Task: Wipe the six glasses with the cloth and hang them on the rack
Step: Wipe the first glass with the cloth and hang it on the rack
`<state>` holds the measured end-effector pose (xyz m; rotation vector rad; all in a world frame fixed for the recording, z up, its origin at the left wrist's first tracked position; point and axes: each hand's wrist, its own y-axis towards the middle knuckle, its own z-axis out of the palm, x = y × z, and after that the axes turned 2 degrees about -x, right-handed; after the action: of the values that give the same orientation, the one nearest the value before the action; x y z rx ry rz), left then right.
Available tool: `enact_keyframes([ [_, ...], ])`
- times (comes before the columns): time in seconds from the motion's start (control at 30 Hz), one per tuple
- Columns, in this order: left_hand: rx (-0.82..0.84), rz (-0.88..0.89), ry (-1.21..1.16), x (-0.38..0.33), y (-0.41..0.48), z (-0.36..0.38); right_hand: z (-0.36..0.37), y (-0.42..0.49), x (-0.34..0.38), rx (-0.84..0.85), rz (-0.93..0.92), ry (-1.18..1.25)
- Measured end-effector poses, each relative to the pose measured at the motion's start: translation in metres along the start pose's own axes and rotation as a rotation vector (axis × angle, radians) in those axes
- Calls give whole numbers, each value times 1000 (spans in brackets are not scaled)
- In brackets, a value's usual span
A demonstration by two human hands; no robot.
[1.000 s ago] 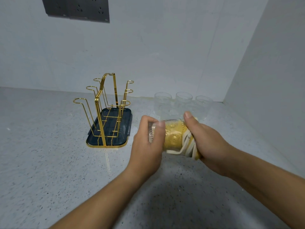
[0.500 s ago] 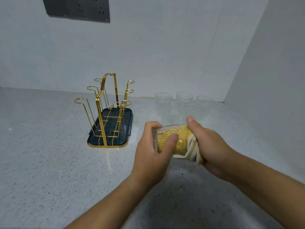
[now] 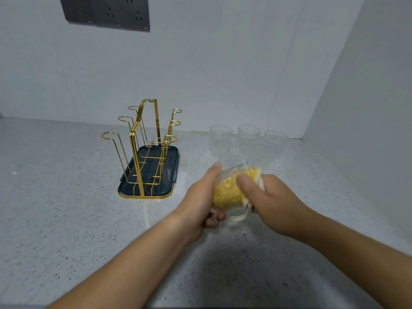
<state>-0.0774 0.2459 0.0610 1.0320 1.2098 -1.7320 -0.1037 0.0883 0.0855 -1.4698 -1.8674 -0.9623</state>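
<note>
My left hand [image 3: 200, 201] grips a clear textured glass [image 3: 230, 186] held on its side above the counter. A yellow and white cloth [image 3: 256, 175] is stuffed inside the glass and spills out at its right end. My right hand [image 3: 272, 199] holds the cloth, with its thumb lying over the glass. Several more clear glasses [image 3: 247, 139] stand upright in a group behind my hands, near the back wall. The gold wire rack [image 3: 145, 141] on its dark tray [image 3: 147, 192] stands to the left, with nothing on its hooks.
The speckled grey counter [image 3: 66, 219] runs to a white back wall and a white side wall [image 3: 367, 108] on the right. A dark socket panel [image 3: 107, 12] is mounted high on the back wall.
The glass has turned between my hands and dropped slightly. My right thumb now lies over the top of the glass, and my left fingers have shifted underneath.
</note>
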Motion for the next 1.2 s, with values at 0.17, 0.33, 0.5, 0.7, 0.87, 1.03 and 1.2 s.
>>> enact_keyframes([
  [0.17,-239,704,324,28,4,-1,3,8,9,2,378,459],
  [0.33,-199,302,60,10,1,4,-2,2,15,36,121,75],
  [0.5,60,-163,-248,6,1,-3,-2,0,9,146,-166,-263],
  [0.7,23,-121,-304,10,-1,-2,5,-8,5,-45,-114,-9],
  [0.87,-115,3,-341,14,-2,-11,-8,-10,8,-410,34,219],
  [1.03,-136,115,-293,15,0,-7,10,-30,-4,-125,-93,308],
  [1.2,-197,179,-205,22,2,-5,10,-23,-14,-66,40,615],
])
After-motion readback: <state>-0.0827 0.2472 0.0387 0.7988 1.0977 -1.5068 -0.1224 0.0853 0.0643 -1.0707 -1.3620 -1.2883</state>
